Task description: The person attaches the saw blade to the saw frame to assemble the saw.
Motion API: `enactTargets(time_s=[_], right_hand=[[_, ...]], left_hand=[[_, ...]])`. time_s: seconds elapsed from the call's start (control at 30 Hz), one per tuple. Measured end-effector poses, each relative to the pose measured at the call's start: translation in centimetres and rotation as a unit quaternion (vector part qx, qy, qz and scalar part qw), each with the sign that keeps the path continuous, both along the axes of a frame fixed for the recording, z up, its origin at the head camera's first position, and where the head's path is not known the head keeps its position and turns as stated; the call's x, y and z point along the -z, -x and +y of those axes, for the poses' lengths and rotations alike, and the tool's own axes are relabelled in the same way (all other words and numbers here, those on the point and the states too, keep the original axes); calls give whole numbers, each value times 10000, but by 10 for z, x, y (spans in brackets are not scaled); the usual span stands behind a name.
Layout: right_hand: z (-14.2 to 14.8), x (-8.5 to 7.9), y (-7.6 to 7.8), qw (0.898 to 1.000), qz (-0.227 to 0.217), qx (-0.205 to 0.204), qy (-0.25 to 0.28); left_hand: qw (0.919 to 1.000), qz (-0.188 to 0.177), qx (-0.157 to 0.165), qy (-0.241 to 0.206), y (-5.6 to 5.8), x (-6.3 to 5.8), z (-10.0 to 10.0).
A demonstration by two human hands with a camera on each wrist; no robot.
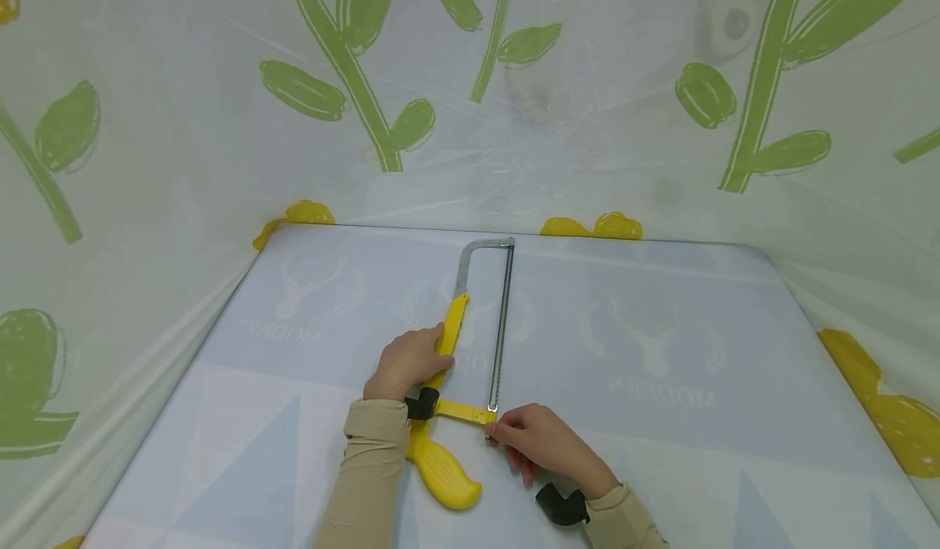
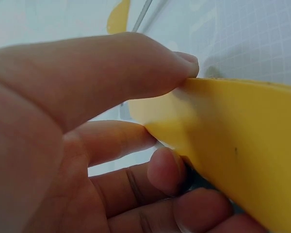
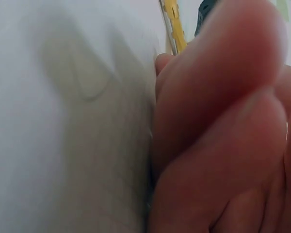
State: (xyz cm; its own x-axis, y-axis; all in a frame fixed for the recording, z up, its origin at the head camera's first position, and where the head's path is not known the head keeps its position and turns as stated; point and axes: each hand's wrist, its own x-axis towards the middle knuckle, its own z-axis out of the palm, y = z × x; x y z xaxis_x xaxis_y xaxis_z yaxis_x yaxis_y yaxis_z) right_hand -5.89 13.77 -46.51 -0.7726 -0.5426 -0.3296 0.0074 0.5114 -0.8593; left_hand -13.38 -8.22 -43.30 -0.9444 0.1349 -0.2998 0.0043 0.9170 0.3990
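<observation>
A hacksaw (image 1: 454, 320) lies on the table, its silver far end pointing away and its yellow handle (image 1: 444, 474) toward me. The blade (image 1: 503, 320) runs along the right side of the frame. My left hand (image 1: 410, 361) grips the yellow frame bar; in the left wrist view the thumb is on one edge of the yellow bar (image 2: 233, 131) and curled fingers are on the other. At the blade's near end, my right hand (image 1: 542, 443) pinches the small metal tensioning fitting, mostly covered by the fingertips. The right wrist view shows curled fingers (image 3: 218, 131), hiding the fitting.
The table (image 1: 661, 467) wears a pale cover with deer and triangle prints. Behind it and at both sides hangs a white sheet (image 1: 184, 125) with green leaves and yellow flowers. A black wrist strap (image 1: 561, 506) sits at the right wrist.
</observation>
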Motion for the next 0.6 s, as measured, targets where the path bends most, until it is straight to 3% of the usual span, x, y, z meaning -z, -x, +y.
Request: enactTargets(time_s=[0.6], right_hand=[[4, -3, 3, 9996, -209, -174, 18]], left_hand=[[10000, -8, -11, 8, 1, 1, -1]])
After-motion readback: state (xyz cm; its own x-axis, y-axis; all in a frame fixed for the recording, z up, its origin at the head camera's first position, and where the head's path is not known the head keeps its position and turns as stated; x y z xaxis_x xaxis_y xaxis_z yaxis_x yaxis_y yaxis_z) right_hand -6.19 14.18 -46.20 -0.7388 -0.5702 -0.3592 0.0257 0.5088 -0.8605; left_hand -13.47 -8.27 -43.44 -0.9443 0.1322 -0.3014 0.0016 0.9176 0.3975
